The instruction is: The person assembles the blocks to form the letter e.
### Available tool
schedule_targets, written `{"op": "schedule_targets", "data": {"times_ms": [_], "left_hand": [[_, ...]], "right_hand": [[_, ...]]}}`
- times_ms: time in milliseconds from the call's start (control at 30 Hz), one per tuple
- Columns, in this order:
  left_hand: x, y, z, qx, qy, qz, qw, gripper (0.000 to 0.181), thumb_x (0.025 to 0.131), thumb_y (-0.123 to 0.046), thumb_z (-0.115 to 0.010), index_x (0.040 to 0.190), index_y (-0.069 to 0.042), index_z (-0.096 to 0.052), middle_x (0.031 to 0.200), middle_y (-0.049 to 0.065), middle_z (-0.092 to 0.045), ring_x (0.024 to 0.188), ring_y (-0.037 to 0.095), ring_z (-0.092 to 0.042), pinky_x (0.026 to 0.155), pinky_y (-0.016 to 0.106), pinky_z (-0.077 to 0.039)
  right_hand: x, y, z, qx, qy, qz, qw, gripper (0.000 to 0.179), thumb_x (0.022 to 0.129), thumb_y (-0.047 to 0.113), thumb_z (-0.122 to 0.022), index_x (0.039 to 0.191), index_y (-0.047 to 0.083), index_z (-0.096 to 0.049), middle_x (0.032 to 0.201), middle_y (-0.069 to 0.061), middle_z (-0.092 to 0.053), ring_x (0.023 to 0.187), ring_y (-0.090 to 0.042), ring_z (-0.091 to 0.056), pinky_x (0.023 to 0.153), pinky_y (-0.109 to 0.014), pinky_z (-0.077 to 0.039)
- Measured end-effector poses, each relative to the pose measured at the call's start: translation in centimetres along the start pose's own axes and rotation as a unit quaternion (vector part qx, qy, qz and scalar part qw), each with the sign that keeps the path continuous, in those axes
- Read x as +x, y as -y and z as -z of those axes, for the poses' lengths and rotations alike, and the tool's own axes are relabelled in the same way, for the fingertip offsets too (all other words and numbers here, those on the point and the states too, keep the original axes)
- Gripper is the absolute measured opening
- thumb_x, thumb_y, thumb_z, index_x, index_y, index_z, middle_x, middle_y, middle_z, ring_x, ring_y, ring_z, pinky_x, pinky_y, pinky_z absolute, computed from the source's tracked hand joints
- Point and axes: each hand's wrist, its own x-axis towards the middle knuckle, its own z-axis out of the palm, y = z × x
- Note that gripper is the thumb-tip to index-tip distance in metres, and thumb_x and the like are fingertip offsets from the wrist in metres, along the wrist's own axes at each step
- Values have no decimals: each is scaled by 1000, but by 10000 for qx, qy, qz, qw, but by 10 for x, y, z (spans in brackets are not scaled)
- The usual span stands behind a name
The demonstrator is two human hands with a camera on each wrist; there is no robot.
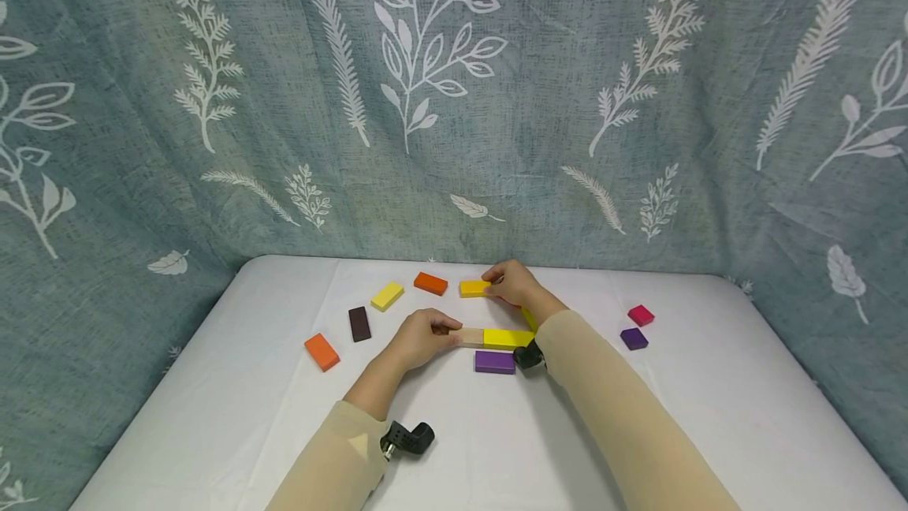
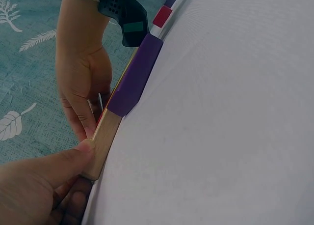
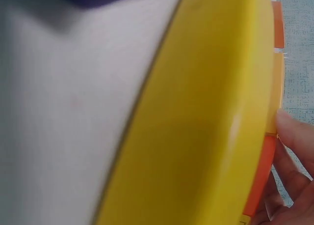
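My left hand [image 1: 420, 337] pinches the outer end of a plain wooden block [image 1: 470, 337], with the thumb on its near side in the left wrist view. That block lies end to end with a bright yellow block [image 1: 507, 339]. Farther back, my right hand [image 1: 516, 284] holds the right end of an amber-yellow block [image 1: 474, 289] between thumb and fingers. A red-orange block [image 3: 260, 173] adjoins the amber one in the right wrist view; the hand mostly hides it from the head view. Another yellow block [image 1: 529, 318] slants beside the right wrist, partly covered.
A purple block [image 1: 494, 362] lies just in front of the yellow one. To the left are orange [image 1: 322, 352], dark brown [image 1: 359, 324], pale yellow [image 1: 387, 296] and deep orange [image 1: 430, 284] blocks. Red [image 1: 641, 315] and dark purple [image 1: 634, 339] blocks lie right. A patterned curtain [image 1: 539, 203] hangs behind the table.
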Motion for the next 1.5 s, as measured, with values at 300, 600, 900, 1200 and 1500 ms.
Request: {"op": "schedule_targets", "data": {"times_ms": [300, 600, 900, 1200, 1500], "left_hand": [[1, -1, 1, 1, -34, 13, 10000, 18, 89, -19, -78, 106, -13, -79, 94, -1, -65, 83, 14, -55, 75, 31, -48], [0, 0, -2, -60, -31, -6, 10000, 18, 89, -19, -78, 106, -13, -79, 94, -1, -65, 82, 14, -55, 74, 30, -48], [0, 0, -2, -75, -10, 43, 10000, 17, 89, -19, -78, 106, -14, -79, 95, -1, -65, 83, 14, -55, 75, 30, -48], [-1, -1, -1, -79, -11, 82, 9999, 17, 89, -19, -78, 106, -14, -79, 96, -1, -65, 84, 15, -55, 76, 31, -49], [0, 1, -1, -124, -8, 101, 9999, 18, 89, -19, -78, 106, -14, -79, 97, -1, -65, 84, 14, -55, 76, 29, -48]], "right_hand": [[0, -1, -2, 77, -122, -57, 9999, 31, 95, 14, -71, 125, 6, -71, 120, -11, -65, 107, -27, -59, 99, -40, -47], [-1, -3, -4, 94, -236, -151, 9996, 31, 95, 13, -70, 125, 6, -70, 121, -12, -65, 108, -27, -58, 102, -41, -46], [1, -5, -5, 221, -337, -244, 9989, 29, 94, 13, -71, 123, 7, -71, 118, -11, -65, 105, -26, -58, 99, -40, -47], [4, -5, -8, 266, -374, -305, 9985, 29, 95, 12, -71, 123, 7, -71, 118, -11, -65, 104, -26, -57, 97, -39, -48], [0, -5, -8, 295, -409, -187, 9986, 28, 95, 12, -70, 123, 6, -71, 118, -12, -65, 106, -27, -58, 98, -39, -48]]}}
